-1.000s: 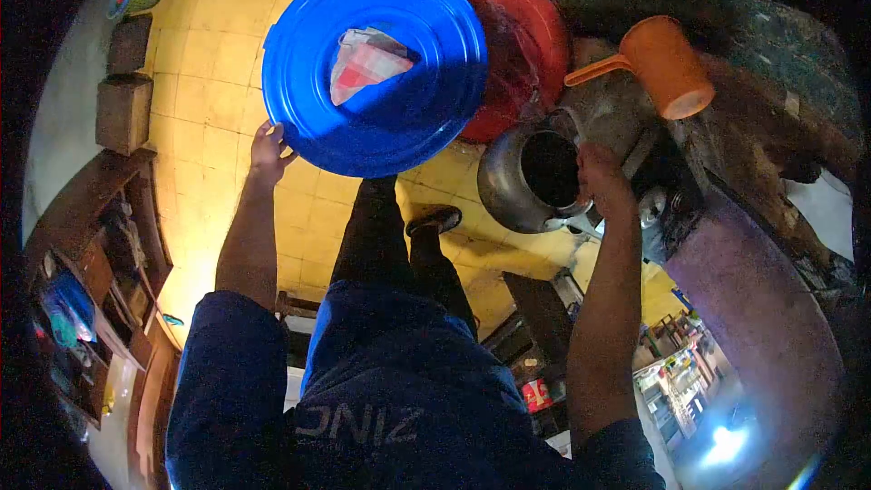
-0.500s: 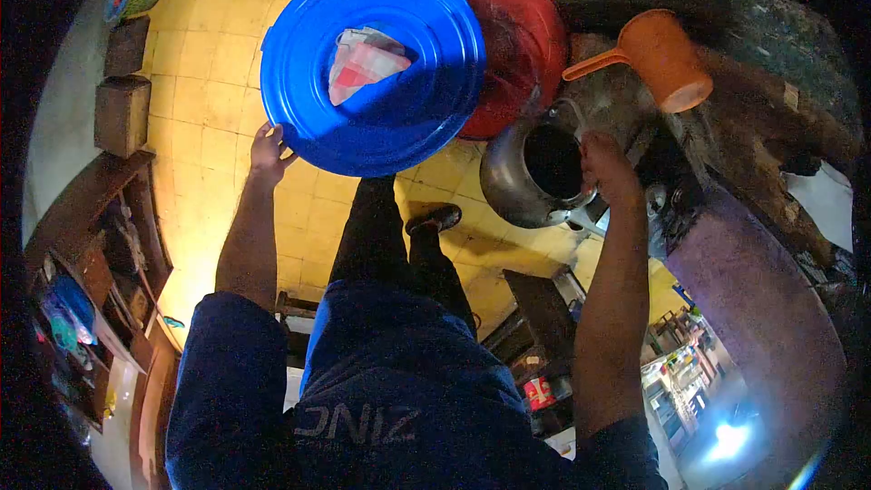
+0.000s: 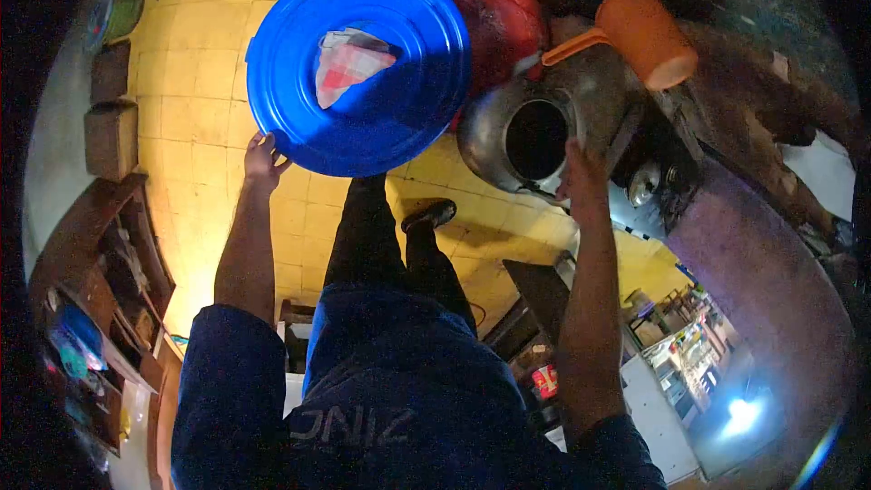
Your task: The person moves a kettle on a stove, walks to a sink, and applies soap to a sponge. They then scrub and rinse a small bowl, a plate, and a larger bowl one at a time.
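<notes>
My left hand point(image 3: 263, 161) grips the near-left rim of a round blue plastic lid point(image 3: 281, 100), thumb and fingers closed on its edge. A folded red-and-white checked cloth point(image 3: 349, 68) lies in the lid's middle. To the right is a rounded metal pot point(image 3: 485, 141), its dark mouth facing me; the inside is too dark to make out. My right hand point(image 3: 585, 186) is closed at the right side of the pot's mouth, seemingly on its rim or handle, with its fingertips partly hidden. An orange plastic dipper point(image 3: 649, 36) lies just beyond the pot.
A red round basin or lid point(image 3: 494, 14) sits behind the blue one. A small metal lid point(image 3: 644, 183) lies right of my right hand, beside a soot-darkened ledge point(image 3: 753, 263). Shelves point(image 3: 113, 281) line the left wall. Yellow tiles point(image 3: 200, 109) cover the floor.
The whole view has shifted a little, so most things appear further left. My right hand sits slightly lower against the pot's mouth. My left hand keeps hold of the blue lid.
</notes>
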A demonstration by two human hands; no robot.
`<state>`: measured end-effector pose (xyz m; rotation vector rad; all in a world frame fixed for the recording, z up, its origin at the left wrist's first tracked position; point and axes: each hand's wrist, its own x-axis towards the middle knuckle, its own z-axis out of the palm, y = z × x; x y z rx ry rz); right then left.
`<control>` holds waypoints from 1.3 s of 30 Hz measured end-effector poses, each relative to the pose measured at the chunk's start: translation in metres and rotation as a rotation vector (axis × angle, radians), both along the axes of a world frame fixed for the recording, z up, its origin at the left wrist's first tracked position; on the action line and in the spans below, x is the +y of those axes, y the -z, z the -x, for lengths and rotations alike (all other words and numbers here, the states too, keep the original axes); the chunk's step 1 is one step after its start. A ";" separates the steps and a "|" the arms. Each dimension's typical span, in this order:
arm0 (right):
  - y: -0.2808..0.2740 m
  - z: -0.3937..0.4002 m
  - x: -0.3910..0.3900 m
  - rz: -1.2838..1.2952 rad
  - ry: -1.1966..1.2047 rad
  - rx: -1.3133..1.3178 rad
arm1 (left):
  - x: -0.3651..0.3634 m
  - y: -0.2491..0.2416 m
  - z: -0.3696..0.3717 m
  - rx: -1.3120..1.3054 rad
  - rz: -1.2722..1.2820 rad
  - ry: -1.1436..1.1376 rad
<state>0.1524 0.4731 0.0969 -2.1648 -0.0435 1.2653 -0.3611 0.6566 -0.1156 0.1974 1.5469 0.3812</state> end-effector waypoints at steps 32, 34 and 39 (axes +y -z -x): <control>-0.214 0.108 -0.177 -0.129 0.880 -0.319 | -0.068 0.025 -0.138 -0.100 0.112 1.148; -0.215 0.095 -0.213 -0.101 0.667 -0.355 | -0.074 0.021 -0.142 -0.034 -0.101 1.199; -0.194 0.071 -0.343 -0.166 0.645 -0.289 | -0.085 0.005 -0.098 0.150 -0.075 0.993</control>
